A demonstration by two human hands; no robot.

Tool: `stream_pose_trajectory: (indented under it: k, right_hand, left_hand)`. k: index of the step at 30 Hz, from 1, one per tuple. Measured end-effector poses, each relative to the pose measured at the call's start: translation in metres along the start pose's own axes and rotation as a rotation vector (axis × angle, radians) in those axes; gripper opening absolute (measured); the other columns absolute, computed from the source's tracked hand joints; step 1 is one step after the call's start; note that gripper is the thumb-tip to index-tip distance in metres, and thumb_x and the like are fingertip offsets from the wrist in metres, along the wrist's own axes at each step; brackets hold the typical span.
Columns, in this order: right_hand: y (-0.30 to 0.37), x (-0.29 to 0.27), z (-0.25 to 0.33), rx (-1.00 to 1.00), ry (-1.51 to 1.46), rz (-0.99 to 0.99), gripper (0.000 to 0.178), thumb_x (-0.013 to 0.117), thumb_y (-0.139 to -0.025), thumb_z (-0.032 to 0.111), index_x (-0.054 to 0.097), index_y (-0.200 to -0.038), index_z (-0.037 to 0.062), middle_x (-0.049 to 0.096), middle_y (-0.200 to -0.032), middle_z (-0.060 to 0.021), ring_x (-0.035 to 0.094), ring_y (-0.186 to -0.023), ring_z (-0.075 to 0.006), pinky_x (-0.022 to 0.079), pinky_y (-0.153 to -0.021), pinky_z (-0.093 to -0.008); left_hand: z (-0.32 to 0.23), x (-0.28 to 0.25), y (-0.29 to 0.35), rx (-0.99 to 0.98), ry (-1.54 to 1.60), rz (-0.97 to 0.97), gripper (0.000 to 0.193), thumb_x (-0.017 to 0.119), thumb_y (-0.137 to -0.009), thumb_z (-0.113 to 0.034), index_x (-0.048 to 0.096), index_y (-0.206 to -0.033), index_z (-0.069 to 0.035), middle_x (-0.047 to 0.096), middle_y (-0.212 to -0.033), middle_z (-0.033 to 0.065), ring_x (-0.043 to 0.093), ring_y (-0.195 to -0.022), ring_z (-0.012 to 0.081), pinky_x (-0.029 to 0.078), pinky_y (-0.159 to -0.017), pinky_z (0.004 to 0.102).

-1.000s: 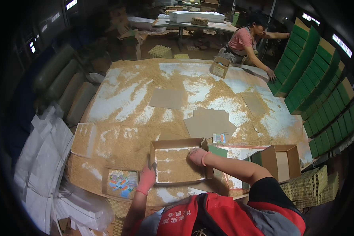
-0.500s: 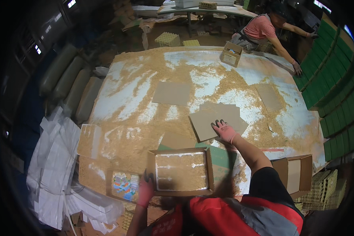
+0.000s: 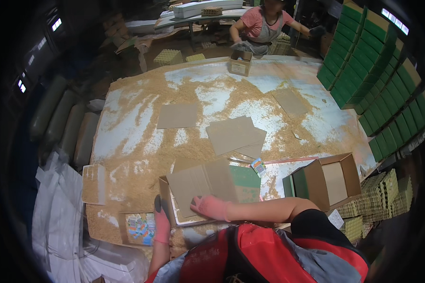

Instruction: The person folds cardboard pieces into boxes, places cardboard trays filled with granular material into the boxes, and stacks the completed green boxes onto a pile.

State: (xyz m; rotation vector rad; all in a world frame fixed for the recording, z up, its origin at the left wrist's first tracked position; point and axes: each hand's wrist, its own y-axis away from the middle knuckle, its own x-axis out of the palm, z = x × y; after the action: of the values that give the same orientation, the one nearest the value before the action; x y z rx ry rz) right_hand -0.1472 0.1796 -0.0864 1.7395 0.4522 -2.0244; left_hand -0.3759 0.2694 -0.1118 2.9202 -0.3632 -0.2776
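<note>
Under the fingers of my right hand (image 3: 211, 207) lies the cardboard sheet (image 3: 189, 181), over the box (image 3: 165, 185); whether they pinch, I can't tell. My left hand (image 3: 162, 224), fingers together, flanks the box, probably to steady it.

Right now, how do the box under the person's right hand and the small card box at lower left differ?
Size: the box under the right hand is larger; the card box is smaller.
Top: a brown cardboard sheet covers much of the larger box; the card box is open, showing colourful cards.
Contact: the right hand rests on the larger box's sheet; no hand is inside the card box.
Shared: both are brown cardboard.
</note>
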Motion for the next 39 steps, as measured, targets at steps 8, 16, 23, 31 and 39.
stream_pose_trajectory:
  k: [8,16,23,31,39]
  right_hand:
    - [0.063,-0.069,-0.049,0.335,-0.976,-0.123,0.047,0.061,-0.091,0.035,0.059,-0.131,0.0101,0.055,-0.136,-0.0159,0.056,-0.122,-0.0288,0.045,-0.101,-0.0365]
    - [0.186,0.119,-0.111,1.542,-0.315,-0.403,0.051,0.072,-0.079,0.039,0.063,-0.115,0.0042,0.059,-0.118,-0.0219,0.058,-0.111,-0.0380,0.047,-0.095,-0.0431]
    - [0.106,-0.029,-0.037,1.006,-0.720,-1.121,0.031,0.058,-0.088,0.010,0.058,-0.119,0.0016,0.060,-0.123,-0.0180,0.057,-0.113,-0.0385,0.047,-0.096,-0.0429]
    - [0.135,-0.027,-0.058,0.937,-0.996,-0.893,0.049,0.066,-0.089,0.018,0.053,-0.134,0.0024,0.058,-0.130,-0.0145,0.055,-0.122,-0.0206,0.042,-0.105,-0.0344]
    - [0.070,0.036,-0.017,1.100,-0.998,-0.082,0.096,0.066,-0.084,0.060,0.037,-0.143,-0.0095,0.053,-0.134,-0.0293,0.053,-0.124,-0.0296,0.039,-0.107,-0.0352]
  left_hand:
    - [-0.069,0.053,0.023,0.647,-0.940,0.533,0.059,0.063,-0.088,-0.028,0.046,-0.141,-0.009,0.041,-0.145,0.0236,0.037,-0.135,0.0419,0.027,-0.115,0.0487]
    - [-0.106,0.039,0.022,0.518,-1.080,0.599,0.048,0.058,-0.090,-0.035,0.054,-0.129,-0.006,0.055,-0.126,0.0239,0.053,-0.118,0.0391,0.041,-0.103,0.0441]
    - [0.036,-0.023,0.025,-0.108,0.159,0.317,0.052,0.044,-0.103,-0.029,0.041,-0.146,0.000,0.048,-0.144,0.0100,0.049,-0.131,0.0221,0.042,-0.108,0.0346]
    - [0.096,-0.047,-0.011,0.364,-0.110,0.479,0.049,0.040,-0.104,-0.028,0.038,-0.146,-0.004,0.048,-0.144,0.0147,0.042,-0.136,0.0223,0.033,-0.115,0.0393]
    - [0.107,0.015,-0.007,0.194,-0.263,0.302,0.049,0.071,-0.090,-0.029,0.054,-0.130,-0.006,0.062,-0.126,0.0094,0.063,-0.109,0.0322,0.051,-0.092,0.0441]
